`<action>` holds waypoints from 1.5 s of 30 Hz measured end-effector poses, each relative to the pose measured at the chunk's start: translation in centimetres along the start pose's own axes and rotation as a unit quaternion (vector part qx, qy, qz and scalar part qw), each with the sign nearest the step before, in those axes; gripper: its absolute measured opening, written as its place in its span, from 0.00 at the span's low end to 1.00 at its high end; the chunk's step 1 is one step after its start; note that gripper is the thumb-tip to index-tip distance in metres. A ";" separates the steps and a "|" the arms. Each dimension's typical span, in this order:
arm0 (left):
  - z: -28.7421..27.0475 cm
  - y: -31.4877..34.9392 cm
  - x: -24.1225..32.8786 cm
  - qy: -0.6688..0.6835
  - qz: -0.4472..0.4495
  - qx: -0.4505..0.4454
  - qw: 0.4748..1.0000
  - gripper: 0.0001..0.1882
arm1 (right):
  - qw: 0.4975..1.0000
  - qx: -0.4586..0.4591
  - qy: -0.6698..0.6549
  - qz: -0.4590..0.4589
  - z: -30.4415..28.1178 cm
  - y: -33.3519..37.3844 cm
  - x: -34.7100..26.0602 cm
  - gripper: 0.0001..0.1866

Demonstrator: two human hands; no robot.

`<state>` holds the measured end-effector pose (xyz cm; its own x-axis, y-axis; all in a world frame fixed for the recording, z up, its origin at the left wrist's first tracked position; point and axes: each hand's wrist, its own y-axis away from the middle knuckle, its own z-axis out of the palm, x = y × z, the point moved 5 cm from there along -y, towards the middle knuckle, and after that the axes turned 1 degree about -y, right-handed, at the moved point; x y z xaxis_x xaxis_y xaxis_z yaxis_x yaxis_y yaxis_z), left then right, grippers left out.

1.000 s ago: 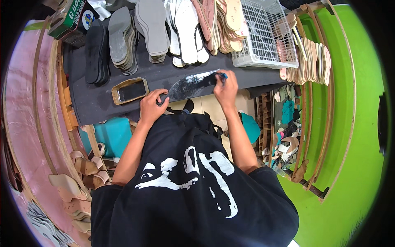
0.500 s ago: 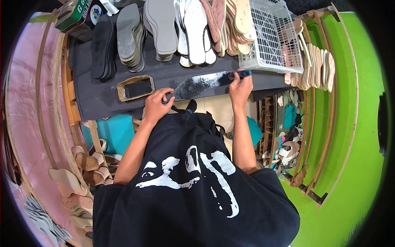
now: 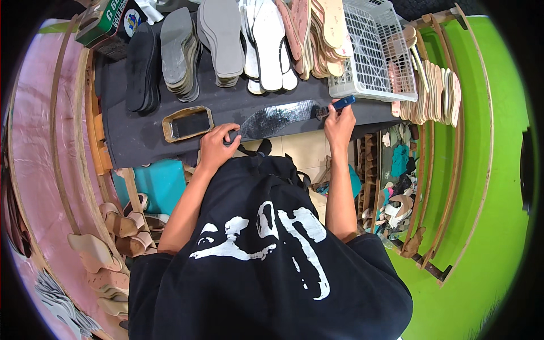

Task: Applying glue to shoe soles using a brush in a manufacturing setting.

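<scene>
A black shoe sole (image 3: 279, 120), shiny and wet-looking over much of its face, lies flat along the near edge of the dark tabletop (image 3: 226, 101). My left hand (image 3: 218, 144) grips its left end between thumb and fingers. In my right hand (image 3: 340, 127) is a brush with a blue handle (image 3: 344, 102), closed in the fingertips. The brush's dark head is low over the sole's right end; whether it touches is hard to tell. Left of the sole sits an open rectangular container (image 3: 165, 131), its tan rim crusted, with something dark inside.
Stacks of black soles (image 3: 141, 71), grey soles (image 3: 221, 39), white soles (image 3: 268, 45) and tan soles (image 3: 331, 34) line the back of the table. A white plastic basket (image 3: 368, 90) stands at the back right, a green-and-black tin (image 3: 110, 28) at the back left. Shelves (image 3: 365, 175) with shoe parts flank me.
My right hand has moved slightly right and toward me, and the brush handle now tilts up more. My left hand and the sole stay nearly where they were.
</scene>
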<state>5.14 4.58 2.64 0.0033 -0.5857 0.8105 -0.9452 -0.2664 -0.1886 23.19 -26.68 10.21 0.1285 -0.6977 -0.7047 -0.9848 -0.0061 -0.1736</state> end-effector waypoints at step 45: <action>0.3 -0.2 0.2 -0.005 0.004 0.004 1.000 0.17 | 0.982 -0.002 -0.185 -0.044 4.2 2.2 0.8 0.07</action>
<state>5.37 4.29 2.71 -0.0007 -0.5957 0.8032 -0.9427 -0.2675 -0.1992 21.61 -24.22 6.34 0.2464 -0.3870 -0.8886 -0.9682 -0.0576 -0.2435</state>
